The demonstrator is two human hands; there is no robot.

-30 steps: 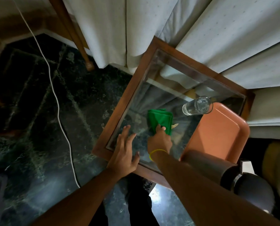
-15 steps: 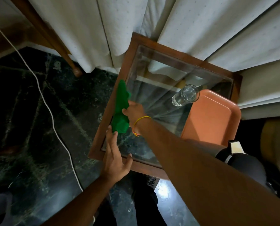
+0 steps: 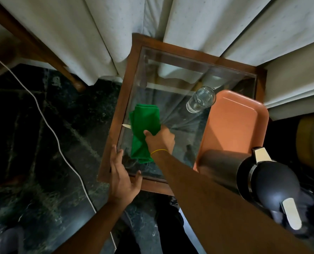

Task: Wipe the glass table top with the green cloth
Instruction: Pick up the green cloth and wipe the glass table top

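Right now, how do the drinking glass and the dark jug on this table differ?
The drinking glass is clear and see-through; the dark jug is opaque black with a pale lid lever. The glass stands directly on the glass table top, beside the orange tray; the jug stands on the tray's near end. The glass is open-topped and looks much smaller; the jug is lidded. Both stand upright on the table's right side, away from the green cloth.

The scene is dim, the dark marbled stone floor (image 3: 42, 143) nearly black at the left; the pale pleated curtains (image 3: 207, 24) at the top catch the most light; the glass table top in its brown wooden frame (image 3: 171, 85) carries faint streaked reflections of those folds; a bright patch glares off the floor near the bottom centre; wide-angle bending curves the edges; the black vacuum jug (image 3: 273, 184) at lower right looks soft and blurred.
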